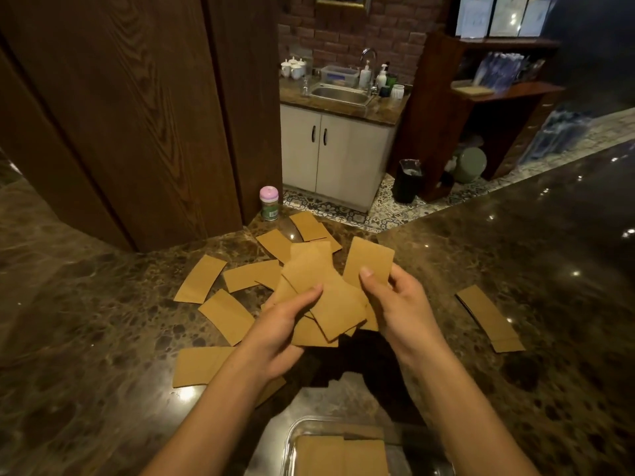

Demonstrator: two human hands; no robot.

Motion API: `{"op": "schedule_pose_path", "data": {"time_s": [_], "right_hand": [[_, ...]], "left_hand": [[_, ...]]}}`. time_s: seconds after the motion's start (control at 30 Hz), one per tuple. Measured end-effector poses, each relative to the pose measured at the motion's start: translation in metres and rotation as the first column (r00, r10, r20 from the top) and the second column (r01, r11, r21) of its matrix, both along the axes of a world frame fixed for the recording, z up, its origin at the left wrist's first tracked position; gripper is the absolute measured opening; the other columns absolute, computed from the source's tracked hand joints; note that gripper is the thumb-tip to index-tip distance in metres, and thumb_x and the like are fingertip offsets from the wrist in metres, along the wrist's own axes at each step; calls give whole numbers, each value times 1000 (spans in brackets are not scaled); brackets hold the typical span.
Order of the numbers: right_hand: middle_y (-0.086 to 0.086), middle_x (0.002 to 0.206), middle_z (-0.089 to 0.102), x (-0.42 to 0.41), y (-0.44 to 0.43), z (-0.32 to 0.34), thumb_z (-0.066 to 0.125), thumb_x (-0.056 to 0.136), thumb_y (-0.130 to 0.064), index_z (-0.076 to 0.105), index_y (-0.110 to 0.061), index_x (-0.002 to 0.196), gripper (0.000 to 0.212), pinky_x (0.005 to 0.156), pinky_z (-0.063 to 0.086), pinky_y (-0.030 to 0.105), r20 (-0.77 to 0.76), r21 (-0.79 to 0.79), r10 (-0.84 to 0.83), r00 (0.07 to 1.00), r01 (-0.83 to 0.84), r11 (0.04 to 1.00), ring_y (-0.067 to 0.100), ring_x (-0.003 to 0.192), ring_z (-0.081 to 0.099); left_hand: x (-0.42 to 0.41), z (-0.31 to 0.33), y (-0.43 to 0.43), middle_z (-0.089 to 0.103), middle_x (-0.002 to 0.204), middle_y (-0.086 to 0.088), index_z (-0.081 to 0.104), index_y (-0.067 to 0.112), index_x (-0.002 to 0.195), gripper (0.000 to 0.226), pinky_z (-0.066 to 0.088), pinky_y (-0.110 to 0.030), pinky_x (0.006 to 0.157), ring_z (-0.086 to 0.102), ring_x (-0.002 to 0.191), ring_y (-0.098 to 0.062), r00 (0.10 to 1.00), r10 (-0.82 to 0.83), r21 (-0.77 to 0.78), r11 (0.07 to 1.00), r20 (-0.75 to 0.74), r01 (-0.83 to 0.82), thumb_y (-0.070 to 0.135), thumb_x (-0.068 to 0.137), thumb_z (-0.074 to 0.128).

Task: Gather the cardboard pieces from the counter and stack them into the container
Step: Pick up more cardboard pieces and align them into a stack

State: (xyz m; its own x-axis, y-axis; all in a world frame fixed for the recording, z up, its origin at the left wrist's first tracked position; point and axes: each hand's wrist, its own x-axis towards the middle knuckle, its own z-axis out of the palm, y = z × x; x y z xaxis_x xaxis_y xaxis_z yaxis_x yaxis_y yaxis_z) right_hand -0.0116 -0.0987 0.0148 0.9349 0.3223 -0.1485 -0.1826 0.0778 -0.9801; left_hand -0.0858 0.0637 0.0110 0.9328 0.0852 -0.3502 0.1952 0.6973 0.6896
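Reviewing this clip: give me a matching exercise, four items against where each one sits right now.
Items:
1. pink-lidded jar
2. clear container
3. fanned cardboard pieces
4. lone cardboard piece

Places:
A. held between left hand and right hand
B. counter, right of the hands
C. counter's far edge, by the wooden panel
D. bottom of view, cardboard inside

Pairs: 1-C, 2-D, 3-A, 4-B

Dim room; ceiling-light glare on counter [515,269]; wide-angle edge distortion.
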Motion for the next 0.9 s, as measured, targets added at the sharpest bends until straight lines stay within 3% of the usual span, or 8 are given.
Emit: {"op": "schedule_pose_path", "data": {"time_s": [0.1, 0.2, 0.33, 0.53, 0.6, 0.7, 0.83, 0.9], "right_hand": [[2, 109, 82, -7, -23, 13, 65, 102, -20, 70, -22, 124, 23, 82, 64, 43, 14, 17, -87, 996, 86, 996, 21, 103, 78], [-3, 107, 83, -16, -40, 26, 68, 98, -19, 71, -25, 123, 26, 70, 63, 27, 63, 44, -140, 988, 138, 989, 12, 97, 79], [3, 106, 83, -29, -46, 37, 69, 97, -20, 71, -19, 124, 27, 80, 64, 41, 76, 92, -173, 982, 166, 982, 19, 99, 80], [11, 88, 83, -43, -38, 39, 71, 96, -28, 74, -8, 107, 24, 60, 63, 33, 144, -50, -72, 987, 80, 996, 26, 80, 82], [17, 84, 81, -45, -40, 39, 73, 95, -32, 74, 1, 96, 33, 63, 60, 40, 144, -59, -83, 986, 93, 994, 32, 76, 80], [15, 81, 80, -46, -47, 44, 72, 96, -32, 72, 8, 89, 40, 60, 60, 36, 179, -104, -72, 981, 92, 990, 24, 71, 78], [19, 83, 79, -47, -54, 45, 66, 99, -35, 74, 6, 87, 43, 65, 61, 43, 215, -185, 20, 976, 21, 983, 35, 78, 79], [12, 89, 82, -45, -58, 47, 64, 100, -33, 78, -3, 96, 33, 64, 63, 34, 159, -174, 88, 983, -59, 983, 28, 81, 80]], "left_hand": [[-12, 2, 4, 62, 139, -23, 45, 6, 146, 47, 54, -55, 99, 59, 128, -41, 994, -30, -139, 989, 105, 44, 10, 100, 51], [-19, 10, 1, 60, 139, -27, 49, 0, 143, 47, 55, -57, 97, 62, 124, -44, 991, -14, -215, 976, 136, 43, 9, 97, 50], [-23, 22, -12, 71, 109, -22, 55, 1, 137, 49, 59, -50, 85, 73, 95, -37, 996, 35, -152, 988, 83, -22, 21, 93, 56], [-33, 40, -49, 77, 90, -10, 84, 20, 92, 28, 54, -42, 73, 72, 78, -25, 994, -93, -14, 996, 53, 93, 26, 94, 57], [-36, 41, -56, 76, 90, -12, 80, 16, 102, 23, 57, -41, 68, 73, 78, -26, 993, -95, 26, 995, 67, 93, 22, 87, 64], [-40, 40, -58, 77, 97, -17, 78, 13, 106, 31, 59, -45, 70, 74, 83, -32, 996, -61, 95, 994, 60, 55, 16, 76, 73], [-43, 43, -63, 76, 106, -23, 72, 10, 117, 39, 63, -42, 63, 74, 83, -37, 999, -28, 183, 983, 32, 22, 15, 78, 74], [-45, 44, -64, 76, 107, -23, 70, 11, 118, 39, 63, -42, 62, 74, 86, -38, 999, 2, 217, 976, 33, -10, 13, 80, 74]]}}
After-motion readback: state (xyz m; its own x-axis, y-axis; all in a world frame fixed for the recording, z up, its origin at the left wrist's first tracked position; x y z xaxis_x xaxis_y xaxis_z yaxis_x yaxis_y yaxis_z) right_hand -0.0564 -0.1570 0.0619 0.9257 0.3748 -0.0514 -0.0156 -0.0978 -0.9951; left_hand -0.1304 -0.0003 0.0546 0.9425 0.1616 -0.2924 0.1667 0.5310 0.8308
